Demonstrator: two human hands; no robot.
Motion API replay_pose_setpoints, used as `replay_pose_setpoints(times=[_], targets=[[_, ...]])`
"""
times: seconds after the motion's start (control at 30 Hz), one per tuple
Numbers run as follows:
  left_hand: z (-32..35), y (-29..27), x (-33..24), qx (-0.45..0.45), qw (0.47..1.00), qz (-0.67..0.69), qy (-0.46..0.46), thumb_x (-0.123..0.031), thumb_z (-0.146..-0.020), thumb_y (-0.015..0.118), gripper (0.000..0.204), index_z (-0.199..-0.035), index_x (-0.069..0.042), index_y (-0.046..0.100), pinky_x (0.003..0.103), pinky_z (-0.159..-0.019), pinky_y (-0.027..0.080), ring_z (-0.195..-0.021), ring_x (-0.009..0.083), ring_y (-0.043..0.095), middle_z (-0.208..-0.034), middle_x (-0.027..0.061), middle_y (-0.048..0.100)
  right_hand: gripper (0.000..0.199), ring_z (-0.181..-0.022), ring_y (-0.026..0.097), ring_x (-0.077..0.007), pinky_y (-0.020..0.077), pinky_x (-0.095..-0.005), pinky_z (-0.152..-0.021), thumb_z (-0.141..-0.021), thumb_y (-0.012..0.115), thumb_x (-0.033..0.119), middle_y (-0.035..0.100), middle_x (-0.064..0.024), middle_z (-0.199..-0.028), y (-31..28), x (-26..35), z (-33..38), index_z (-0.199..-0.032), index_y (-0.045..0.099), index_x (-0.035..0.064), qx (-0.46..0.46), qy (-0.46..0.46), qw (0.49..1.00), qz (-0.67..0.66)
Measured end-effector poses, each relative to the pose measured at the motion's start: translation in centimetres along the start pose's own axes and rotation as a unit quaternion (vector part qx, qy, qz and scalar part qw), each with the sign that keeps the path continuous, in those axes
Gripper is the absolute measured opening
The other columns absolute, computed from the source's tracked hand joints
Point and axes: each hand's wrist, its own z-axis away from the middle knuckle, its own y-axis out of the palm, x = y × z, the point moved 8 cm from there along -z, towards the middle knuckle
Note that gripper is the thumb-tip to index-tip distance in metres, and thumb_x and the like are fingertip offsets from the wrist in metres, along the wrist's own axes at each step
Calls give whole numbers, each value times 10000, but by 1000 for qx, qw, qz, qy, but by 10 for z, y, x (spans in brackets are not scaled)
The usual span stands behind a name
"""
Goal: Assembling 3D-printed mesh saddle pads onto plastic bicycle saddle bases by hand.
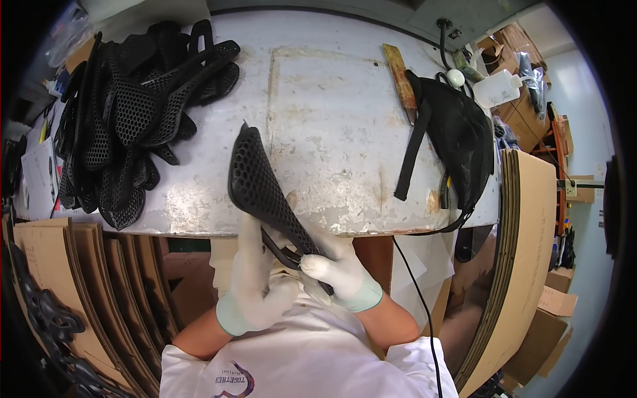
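Observation:
A black honeycomb bike saddle pad (265,189) is tilted up over the table's front edge, its broad end pointing up and away to the left. My right hand (345,268), in a white glove with a pale green cuff, grips the narrow near end, thumb pressed on top. From the left, my left hand (249,285), gloved alike, holds the pad's underside. Its fingers reach up behind the pad, partly hidden, and a curved black strip shows between the hands. Similar honeycomb pads lie in a heap (136,109) at the table's far left.
A worn white table (332,132) spreads before me. On its right lie a black bag (458,139) with a strap and a wooden-handled tool (401,79); a white plastic bottle (497,89) is beyond. Cardboard sheets (524,245) stand right, more cardboard (60,265) left. A black cable (421,298) hangs nearby.

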Motion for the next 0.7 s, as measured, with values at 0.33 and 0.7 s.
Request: replay_pose_setpoints(times=[0.33, 0.7], targets=[[-5, -12, -5, -51, 988, 145, -22, -27, -788, 615, 1107, -1707, -4, -2, 469, -1253, 327, -1633, 396, 220, -1706, 178, 232, 867, -375, 439, -129, 400, -263, -394, -1035, 657, 438, 555, -67, -724, 21, -6, 15, -1674, 236, 30, 100, 14, 973, -206], [-5, -17, 8, -174, 983, 41, -52, 34, -828, 717, 941, -1599, -23, 181, 379, -1010, 540, -1172, 232, 619, -1507, 197, 472, 798, -494, 481, -81, 410, -241, -481, -994, 646, 239, 561, -43, -910, 23, -6, 11, -1666, 268, 36, 15, 5, 995, -103]])
